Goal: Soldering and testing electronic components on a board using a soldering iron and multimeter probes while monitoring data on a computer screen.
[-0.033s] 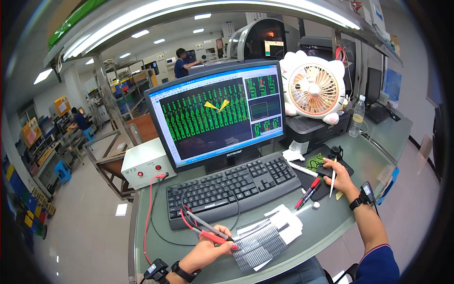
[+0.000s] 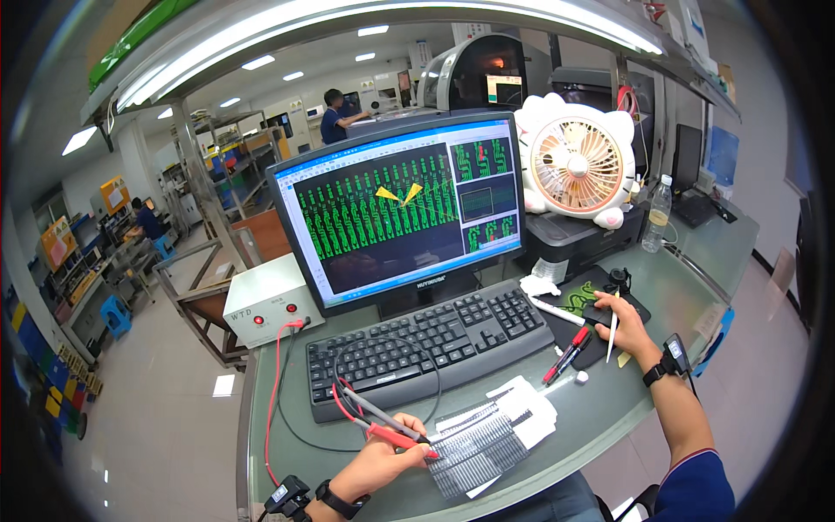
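Observation:
My left hand (image 2: 381, 463) is closed on a pair of test probes, one with a red handle (image 2: 393, 436) and one with a grey handle (image 2: 383, 412). Their tips reach the left edge of a dark, finely striped panel (image 2: 474, 457) that looks like circuit boards. White paper sheets (image 2: 532, 411) lie partly under it. Over the black mouse pad (image 2: 591, 346) with a green pattern, my right hand (image 2: 628, 324) grips a slim white pen-like stick (image 2: 613, 326) upright between its fingers. A red and black marker (image 2: 567, 355) lies left of that hand.
A black keyboard (image 2: 426, 344) lies before the monitor (image 2: 404, 209), which shows green patterns and yellow pointers. Probe leads run to a white box (image 2: 271, 300). A white fan (image 2: 576, 161) and a bottle (image 2: 657, 215) stand behind. One co-worker (image 2: 337, 117) is at the back.

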Demonstrator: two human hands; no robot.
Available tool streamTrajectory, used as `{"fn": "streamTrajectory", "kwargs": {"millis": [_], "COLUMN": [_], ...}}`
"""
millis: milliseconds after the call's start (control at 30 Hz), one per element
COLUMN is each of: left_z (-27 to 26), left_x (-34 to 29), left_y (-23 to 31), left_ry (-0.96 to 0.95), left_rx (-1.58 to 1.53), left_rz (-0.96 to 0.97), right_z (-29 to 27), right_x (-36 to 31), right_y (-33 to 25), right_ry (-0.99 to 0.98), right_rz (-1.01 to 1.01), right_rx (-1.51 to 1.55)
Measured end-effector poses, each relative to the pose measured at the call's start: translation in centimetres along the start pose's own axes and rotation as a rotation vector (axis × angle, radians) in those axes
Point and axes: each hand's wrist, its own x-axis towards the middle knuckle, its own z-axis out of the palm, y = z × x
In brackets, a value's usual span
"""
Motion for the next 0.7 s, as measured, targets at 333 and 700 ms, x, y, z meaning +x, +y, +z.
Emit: {"fn": "streamTrajectory", "kwargs": {"millis": [333, 700], "left_z": [-0.1, 0.1], "left_x": [0.0, 0.0], "left_y": [-0.1, -0.3], "left_ry": [-0.003, 0.02], "left_rx": [-0.008, -0.014], "left_rz": [0.01, 0.072], "right_z": [0.0, 0.0], "right_x": [0.1, 0.1], "right_y": [-0.3, 0.3], "right_ry": [-0.011, -0.034], "right_rz": [0.019, 0.006], "right_rx": [0.01, -0.012]}}
